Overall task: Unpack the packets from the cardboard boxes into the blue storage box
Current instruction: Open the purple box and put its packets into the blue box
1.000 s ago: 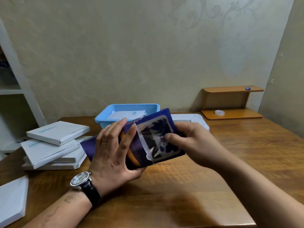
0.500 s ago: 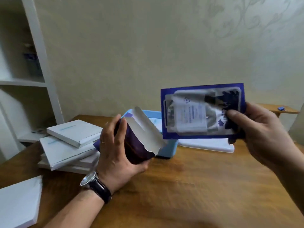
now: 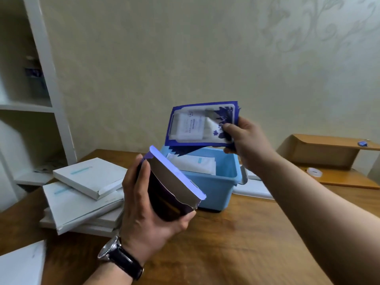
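My left hand (image 3: 148, 212) grips a dark purple cardboard box (image 3: 168, 194) with its end flap hanging open, held above the table in front of the blue storage box (image 3: 213, 186). My right hand (image 3: 244, 145) pinches a small stack of blue-edged packets (image 3: 201, 124) by their right end, right above the storage box's opening. White packets (image 3: 191, 163) lie inside the storage box. A stack of flat white cardboard boxes (image 3: 82, 192) rests on the table to the left.
A white lid (image 3: 255, 188) lies behind the storage box at the right. A wooden shelf unit (image 3: 329, 153) with a tape roll (image 3: 313, 171) stands at the far right. White shelving (image 3: 41, 99) rises at the left. Another white box (image 3: 20, 264) sits at the bottom-left corner.
My right hand pulled the packets out of the purple box, then carried them back and down over the storage box. The empty box stays in my left hand, flap open.
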Tool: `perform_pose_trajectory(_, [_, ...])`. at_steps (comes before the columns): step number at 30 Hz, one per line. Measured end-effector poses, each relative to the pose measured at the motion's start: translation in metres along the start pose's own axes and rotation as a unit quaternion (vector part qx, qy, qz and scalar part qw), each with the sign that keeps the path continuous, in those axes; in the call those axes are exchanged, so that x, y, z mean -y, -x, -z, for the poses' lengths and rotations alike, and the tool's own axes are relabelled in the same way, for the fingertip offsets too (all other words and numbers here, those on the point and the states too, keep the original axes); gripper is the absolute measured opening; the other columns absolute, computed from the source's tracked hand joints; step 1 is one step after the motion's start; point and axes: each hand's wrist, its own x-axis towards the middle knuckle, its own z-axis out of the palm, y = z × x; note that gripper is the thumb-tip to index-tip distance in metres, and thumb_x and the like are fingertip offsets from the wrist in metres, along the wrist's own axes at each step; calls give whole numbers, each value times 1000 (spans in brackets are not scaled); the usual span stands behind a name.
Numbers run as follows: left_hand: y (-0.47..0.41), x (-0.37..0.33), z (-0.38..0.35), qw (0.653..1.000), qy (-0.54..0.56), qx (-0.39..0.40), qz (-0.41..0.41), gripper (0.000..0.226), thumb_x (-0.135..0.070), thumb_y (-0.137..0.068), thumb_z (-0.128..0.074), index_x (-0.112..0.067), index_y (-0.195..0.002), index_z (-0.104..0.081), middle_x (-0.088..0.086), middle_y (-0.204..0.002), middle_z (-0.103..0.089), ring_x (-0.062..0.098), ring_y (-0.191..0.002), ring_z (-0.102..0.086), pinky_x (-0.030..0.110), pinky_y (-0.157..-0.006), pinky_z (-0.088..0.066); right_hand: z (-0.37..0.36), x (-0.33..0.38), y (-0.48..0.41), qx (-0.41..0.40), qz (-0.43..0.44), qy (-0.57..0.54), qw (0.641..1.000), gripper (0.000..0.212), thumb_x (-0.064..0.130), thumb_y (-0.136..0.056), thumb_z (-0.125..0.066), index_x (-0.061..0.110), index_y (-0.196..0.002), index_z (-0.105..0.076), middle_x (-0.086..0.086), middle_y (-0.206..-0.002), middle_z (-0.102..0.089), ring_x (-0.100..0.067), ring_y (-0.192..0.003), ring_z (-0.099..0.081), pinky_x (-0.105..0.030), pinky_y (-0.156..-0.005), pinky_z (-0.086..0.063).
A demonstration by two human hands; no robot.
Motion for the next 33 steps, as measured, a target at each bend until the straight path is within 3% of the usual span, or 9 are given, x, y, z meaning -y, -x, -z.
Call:
perform_pose_trajectory(5, [-1, 1, -1, 1000, 4, -10, -1, 130, -63, -66, -85, -7, -161, -16, 22, -167, -21, 36, -159, -24, 38, -128, -29, -25, -8, -15, -5, -111, -80, 991, 15, 5, -108, -51, 12, -103, -64, -3, -74, -72, -20, -57, -78, -20, -39, -46])
perform_pose_trajectory(9, [-1, 2, -1, 1000, 10, -14, 7, 131, -61, -64, -86, -8, -162, -16, 22, -168, -21, 36, -159, -23, 40, -127, -30, -27, -25, -13, 17, -239, 98, 966, 18, -2, -103, -53, 3, -89, -62, -14, -79, -71, -25, -46, -70, -27, -40, -58])
perform_pose_trajectory(13, [-1, 0, -2, 1000, 13, -11, 16, 130, -61, -65, -86, -8, -162, -17, 22, -168, -21, 34, -160, -22, 42, -127, -30, -38, -22, -17, 61, -288, 212, 932, 23, -6, -101, -48, 1, -82, -59, -16, -54, -66, -35, -57, -68, -50, -71, -67])
perform_pose_trajectory(16, [-2, 0, -2, 1000, 14, -8, 18, 131, -61, -65, -86, -8, -163, -16, 22, -168, -21, 33, -161, -20, 38, -129, -27, -42, -23, -20, 74, -293, 283, 910, 21, 0, -102, -48, 2, -84, -59, -22, -79, -73, -41, -86, -75, -56, -99, -61])
perform_pose_trajectory(19, [-2, 0, -2, 1000, 15, -6, 19, 131, -63, -66, -85, -10, -163, -15, 22, -168, -21, 33, -161, -20, 40, -128, -28, -46, -17, -20, 89, -270, 392, 875, 20, 8, -100, -49, 6, -83, -58, -15, -81, -65, -34, -84, -63, -37, -86, -57])
perform_pose_trajectory(22, [-2, -1, -1, 1000, 20, -7, 21, 131, -65, -67, -83, -13, -165, -13, 21, -169, -21, 33, -161, -20, 43, -128, -30, -47, -10, -18, 105, -194, 540, 813, 23, 20, -103, -52, 9, -83, -58, -8, -85, -59, -33, -87, -61, -35, -82, -50])
perform_pose_trajectory(26, [-2, 0, 0, 1000, 21, -5, 23, 133, -65, -66, -84, -16, -166, -11, 19, -169, -20, 32, -160, -22, 41, -127, -30, -58, -26, -20, 110, -20, 614, 781, 61, 43, -95, -63, 25, -152, -50, -13, -145, -51, -37, -135, -49, -45, -109, -48])
perform_pose_trajectory(28, [-1, 0, 0, 999, 22, -8, 23, 133, -65, -65, -85, -19, -166, -12, 18, -169, -21, 31, -160, -23, 45, -125, -34, -70, -39, -25, 167, 26, 601, 781, 50, 44, -100, -50, 37, -149, -56, -10, -144, -54, -37, -134, -49, -48, -113, -46])
perform_pose_trajectory(33, [-2, 0, 1, 999, 17, -15, 30, 132, -66, -64, -85, -16, -165, -15, 16, -170, -23, 28, -159, -26, 43, -124, -35, -81, -43, -38, 278, -39, 637, 718, 27, 29, -110, -31, 26, -105, -57, -11, -141, -63, -36, -130, -55, -54, -114, -44])
